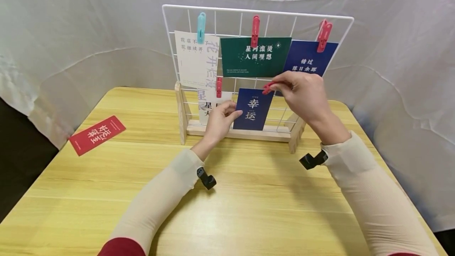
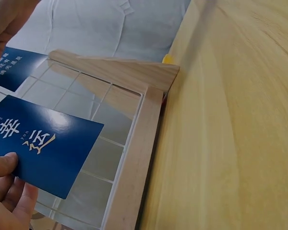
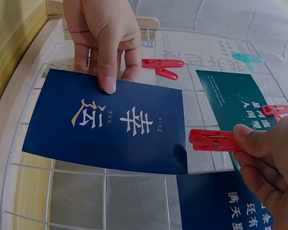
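Note:
A dark blue card with two large characters stands upright against the lower part of a white wire grid rack. My left hand pinches this card by its left edge, thumb in front and fingers behind. Between thumb and fingers of my right hand is a red clothespin, close to the card's upper right corner. In the right wrist view the clothespin's tip points at the card's top edge with a small gap. The grid wires pass behind the card.
Clothespins hold a white card, a green card and another blue card along the rack's top. A further white card hangs lower left, partly hidden. A red card lies on the wooden table at left.

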A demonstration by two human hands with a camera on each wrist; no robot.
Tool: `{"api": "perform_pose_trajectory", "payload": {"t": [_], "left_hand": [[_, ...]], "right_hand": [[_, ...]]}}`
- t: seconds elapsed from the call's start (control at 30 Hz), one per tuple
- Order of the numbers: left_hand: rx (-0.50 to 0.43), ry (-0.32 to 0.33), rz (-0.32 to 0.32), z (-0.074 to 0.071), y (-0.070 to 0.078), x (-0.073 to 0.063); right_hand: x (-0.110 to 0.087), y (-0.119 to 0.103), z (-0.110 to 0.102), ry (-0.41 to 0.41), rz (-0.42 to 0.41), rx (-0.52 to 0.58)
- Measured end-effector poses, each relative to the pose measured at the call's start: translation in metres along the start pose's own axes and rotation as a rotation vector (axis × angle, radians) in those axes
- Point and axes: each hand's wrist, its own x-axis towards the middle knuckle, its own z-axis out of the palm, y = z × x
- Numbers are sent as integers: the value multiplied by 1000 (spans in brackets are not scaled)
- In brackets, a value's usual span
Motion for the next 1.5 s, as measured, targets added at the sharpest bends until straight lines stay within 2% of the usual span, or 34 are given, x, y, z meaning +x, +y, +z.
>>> {"api": "perform_pose_trajectory", "payload": {"t": [0.23, 0.6, 0.9, 1.13, 1.3, 1.5], "left_hand": [[25, 17, 7, 2, -5, -1], [90, 41, 0, 5, -9, -1], [140, 68, 31, 7, -12, -3], [185, 88, 56, 7, -12, -4], [263, 90, 63, 7, -12, -5], [390, 66, 76, 6, -10, -6]], "right_hand": [[8, -2, 11, -30, -38, -21], [14, -7, 22, -124, 41, -40], [17, -8, 31, -161, 35, -68], [15, -9, 33, -162, 40, -68], [12, -9, 35, -169, 29, -102], [4, -4, 40, -84, -44, -154]]}}
